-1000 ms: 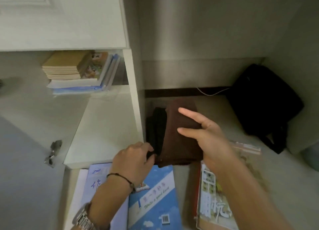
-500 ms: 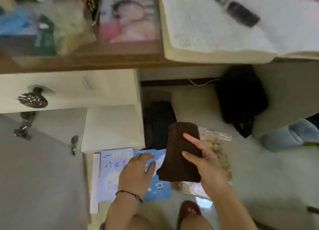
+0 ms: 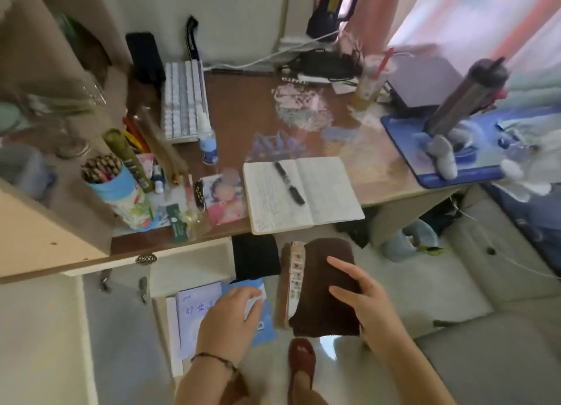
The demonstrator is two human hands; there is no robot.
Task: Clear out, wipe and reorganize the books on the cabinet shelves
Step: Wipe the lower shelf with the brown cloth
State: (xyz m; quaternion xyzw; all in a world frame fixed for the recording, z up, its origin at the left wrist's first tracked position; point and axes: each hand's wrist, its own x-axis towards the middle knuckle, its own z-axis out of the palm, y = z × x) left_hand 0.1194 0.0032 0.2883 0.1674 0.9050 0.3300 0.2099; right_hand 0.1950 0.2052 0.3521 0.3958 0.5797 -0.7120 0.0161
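Right hand [image 3: 368,310] grip grasps the brown cloth [image 3: 323,286], draped over a book [image 3: 294,278] just left of it. Left hand [image 3: 229,321] released, resting flat on blue booklets [image 3: 197,310] on the floor.

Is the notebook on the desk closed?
No, the notebook lies open on the desk, both pages showing, with a black pen resting across it.
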